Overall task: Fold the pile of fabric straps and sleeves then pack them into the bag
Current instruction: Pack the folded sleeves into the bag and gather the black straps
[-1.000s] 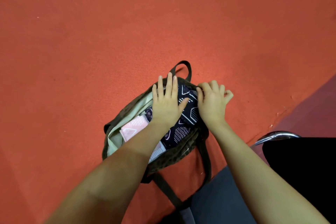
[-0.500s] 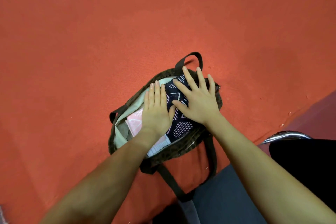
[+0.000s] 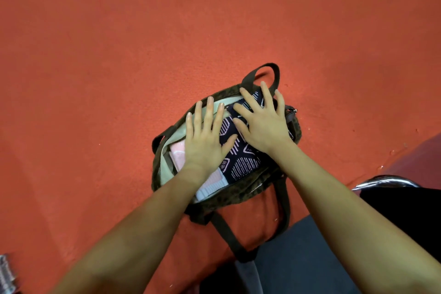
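Observation:
A dark olive bag (image 3: 238, 194) with a pale green lining lies open on the red table. Folded fabric fills it: a navy piece with white line patterns (image 3: 241, 161) and a pink and white piece (image 3: 210, 185) underneath. My left hand (image 3: 205, 137) lies flat, fingers straight, pressing the fabric at the bag's left side. My right hand (image 3: 262, 124) lies flat with spread fingers on the navy piece at the bag's far right. One bag handle (image 3: 263, 71) loops beyond my right fingers; the other strap (image 3: 226, 231) trails toward me.
The red table surface (image 3: 119, 55) stretches all round the bag. A chrome chair arm (image 3: 386, 180) and a black seat are at the right edge. My grey trouser leg (image 3: 293, 265) is below the table edge. A small striped object (image 3: 6, 274) shows at bottom left.
My right hand left the bag's right rim, opened out and came flat onto the navy fabric. My left hand slid leftward over the fabric, still flat.

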{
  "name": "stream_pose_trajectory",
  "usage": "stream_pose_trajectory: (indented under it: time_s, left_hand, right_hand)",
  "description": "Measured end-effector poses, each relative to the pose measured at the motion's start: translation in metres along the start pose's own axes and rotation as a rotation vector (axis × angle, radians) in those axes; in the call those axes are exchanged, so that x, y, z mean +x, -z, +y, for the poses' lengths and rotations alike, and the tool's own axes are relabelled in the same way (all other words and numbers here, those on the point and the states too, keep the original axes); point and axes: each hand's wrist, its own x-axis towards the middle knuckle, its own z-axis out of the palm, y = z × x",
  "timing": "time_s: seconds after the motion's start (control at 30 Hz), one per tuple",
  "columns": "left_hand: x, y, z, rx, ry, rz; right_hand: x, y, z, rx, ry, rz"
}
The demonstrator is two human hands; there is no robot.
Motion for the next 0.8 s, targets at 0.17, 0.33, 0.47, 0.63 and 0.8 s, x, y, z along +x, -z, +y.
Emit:
stream_pose_trajectory:
  time_s: [0.17,0.33,0.47,0.63,0.8]
  left_hand:
    - [0.005,0.006,-0.001,0.057,0.053,-0.108]
    - [0.008,0.011,0.0,0.079,0.069,-0.188]
    - [0.008,0.029,-0.001,0.069,0.047,-0.235]
    - [-0.007,0.061,-0.025,-0.032,0.001,-0.174]
    - [-0.037,0.096,-0.08,-0.105,0.109,-0.103]
  right_hand:
    - [-0.034,-0.006,0.003,0.025,-0.052,-0.026]
    - [-0.035,-0.004,-0.005,0.082,-0.126,-0.117]
    - [-0.03,0.006,-0.015,0.156,-0.202,-0.119]
    - [-0.022,0.027,-0.052,0.231,-0.224,-0.066]
    - [-0.006,0.047,-0.113,0.264,-0.123,-0.075]
